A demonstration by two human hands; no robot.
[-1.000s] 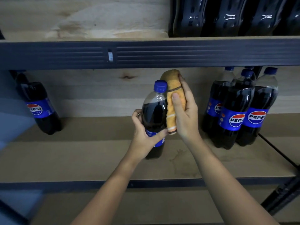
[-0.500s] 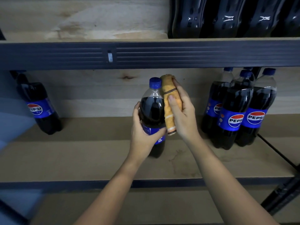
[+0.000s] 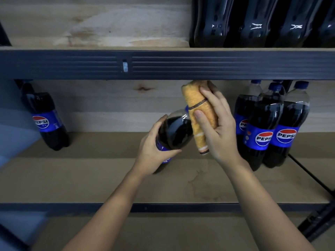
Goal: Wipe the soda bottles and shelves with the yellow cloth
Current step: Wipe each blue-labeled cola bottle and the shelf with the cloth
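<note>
My left hand grips a dark soda bottle around its blue label, tilted with its top leaning right. The bottle's cap is hidden behind the yellow cloth, which my right hand holds folded and presses against the bottle's neck. Both hands are over the middle shelf, a brown board with a stain near its centre.
A group of Pepsi bottles stands at the right of the middle shelf, and a single one at the far left. More dark bottles fill the right of the upper shelf. A dark metal rail fronts that shelf.
The bottle has tipped from upright to leaning right, and its cap has gone behind the cloth. My right hand has shifted right and up with the cloth.
</note>
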